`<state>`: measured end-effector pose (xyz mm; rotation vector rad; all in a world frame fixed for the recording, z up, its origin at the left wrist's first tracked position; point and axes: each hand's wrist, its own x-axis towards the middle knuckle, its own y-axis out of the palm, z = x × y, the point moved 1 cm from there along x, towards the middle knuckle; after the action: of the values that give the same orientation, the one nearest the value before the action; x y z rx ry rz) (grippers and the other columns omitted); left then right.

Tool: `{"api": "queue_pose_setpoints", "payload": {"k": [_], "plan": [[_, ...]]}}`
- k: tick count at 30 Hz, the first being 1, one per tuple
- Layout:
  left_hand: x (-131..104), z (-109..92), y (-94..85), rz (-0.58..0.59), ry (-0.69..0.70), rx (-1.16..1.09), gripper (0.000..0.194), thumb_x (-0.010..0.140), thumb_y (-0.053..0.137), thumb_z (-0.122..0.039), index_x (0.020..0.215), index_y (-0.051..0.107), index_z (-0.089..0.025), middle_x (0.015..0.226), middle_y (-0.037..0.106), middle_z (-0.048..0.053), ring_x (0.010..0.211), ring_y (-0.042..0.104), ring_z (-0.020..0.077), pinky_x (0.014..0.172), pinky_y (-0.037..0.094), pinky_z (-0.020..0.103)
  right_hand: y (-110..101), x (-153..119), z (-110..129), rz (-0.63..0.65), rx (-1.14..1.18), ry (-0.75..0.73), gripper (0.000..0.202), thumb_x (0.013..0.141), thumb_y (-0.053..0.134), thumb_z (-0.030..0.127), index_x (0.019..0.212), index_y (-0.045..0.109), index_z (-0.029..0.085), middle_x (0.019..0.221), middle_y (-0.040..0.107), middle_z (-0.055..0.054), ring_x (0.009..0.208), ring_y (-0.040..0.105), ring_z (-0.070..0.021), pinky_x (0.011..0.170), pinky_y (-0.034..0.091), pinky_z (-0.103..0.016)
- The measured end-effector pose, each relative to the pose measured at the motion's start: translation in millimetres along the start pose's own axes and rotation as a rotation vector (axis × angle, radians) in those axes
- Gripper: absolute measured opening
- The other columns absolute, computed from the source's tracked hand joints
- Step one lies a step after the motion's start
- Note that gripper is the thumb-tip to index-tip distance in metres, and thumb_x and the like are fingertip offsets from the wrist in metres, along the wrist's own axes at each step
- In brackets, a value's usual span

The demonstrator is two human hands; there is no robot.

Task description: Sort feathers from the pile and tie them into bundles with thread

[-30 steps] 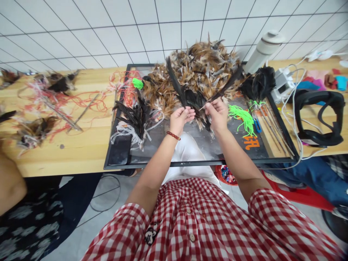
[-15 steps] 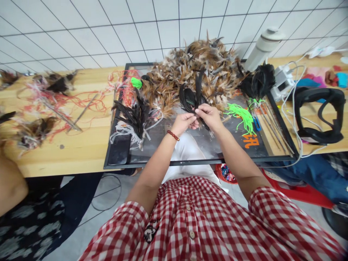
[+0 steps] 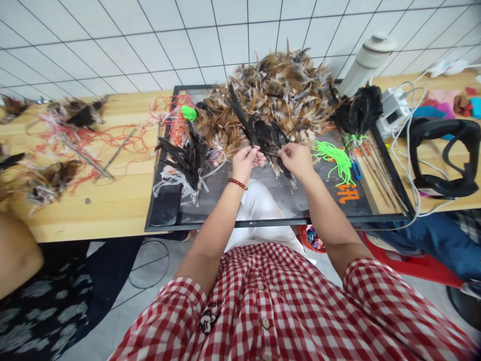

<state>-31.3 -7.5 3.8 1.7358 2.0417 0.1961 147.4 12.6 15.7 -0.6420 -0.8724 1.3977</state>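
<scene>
Holding a small bunch of black feathers (image 3: pixel 263 134) above the near half of a dark tray (image 3: pixel 165 220), the left hand (image 3: pixel 246 161) pinches the quill ends between thumb and fingers, while the right hand (image 3: pixel 296 158) is closed on the same bunch from the other side, fingertips just beside those of the left. One long dark feather of the bunch slants up and to the left over a large heap of brown feathers (image 3: pixel 285 90) piled at the far end of the tray. A red bead bracelet (image 3: pixel 237 183) sits on the left wrist. To the left of the hands, a tied bundle of black feathers (image 3: pixel 186 159) with white strings lies on the tray; to the right lie bright green cords (image 3: pixel 336 159) and thin metal rods (image 3: pixel 379 173). The tray rests on a wooden table (image 3: pixel 93 200), which also bears red threads (image 3: pixel 120 138), a white bottle (image 3: pixel 366 60) and a black headset (image 3: pixel 443 155).
</scene>
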Motion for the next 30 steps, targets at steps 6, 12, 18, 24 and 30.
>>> {"api": "queue_pose_setpoints", "payload": {"k": [6,12,18,24,30], "plan": [[-3,0,1.3,0.041,-0.060,0.020,0.011,0.090,0.069,-0.024,0.089,0.068,-0.013,0.070,0.071,0.002,0.064,0.072,0.0129,0.072,0.059,0.028,4,7,3,0.048,0.793,0.113,0.032,0.083,0.069,0.050,0.075,0.057,0.021,0.067,0.067,-0.001,0.051,0.052,-0.0110,0.051,0.041,-0.025],[-7,-1,2.8,0.070,-0.122,0.008,0.010,0.087,0.073,-0.021,0.085,0.069,-0.012,0.073,0.074,0.003,0.065,0.071,0.0104,0.074,0.059,0.026,7,-2,17,0.141,1.015,0.094,0.044,0.062,0.085,0.054,0.065,0.057,0.020,0.054,0.058,0.004,0.045,0.040,-0.0057,0.046,0.031,-0.022],[-11,-4,5.6,0.106,-0.192,0.022,0.015,0.083,0.078,-0.021,0.080,0.067,-0.012,0.069,0.071,0.001,0.065,0.071,0.0113,0.073,0.059,0.026,19,-5,20,0.168,1.001,0.039,0.043,0.061,0.085,0.055,0.066,0.063,0.019,0.062,0.064,0.001,0.059,0.058,-0.0118,0.060,0.046,-0.026],[-12,-4,6.6,0.119,-0.217,0.024,0.014,0.082,0.077,-0.015,0.076,0.065,-0.010,0.070,0.072,0.003,0.063,0.073,0.0143,0.067,0.058,0.027,25,-2,14,0.093,0.976,-0.005,0.035,0.067,0.082,0.049,0.068,0.063,0.020,0.062,0.063,0.003,0.059,0.056,-0.0114,0.062,0.045,-0.027],[-12,-1,6.7,0.097,-0.180,0.000,0.013,0.079,0.080,-0.013,0.078,0.067,-0.010,0.069,0.072,0.001,0.062,0.072,0.0112,0.065,0.057,0.023,23,-3,15,0.075,0.962,0.060,0.039,0.064,0.083,0.051,0.068,0.060,0.020,0.060,0.061,0.004,0.055,0.051,-0.0090,0.056,0.041,-0.024]]}}
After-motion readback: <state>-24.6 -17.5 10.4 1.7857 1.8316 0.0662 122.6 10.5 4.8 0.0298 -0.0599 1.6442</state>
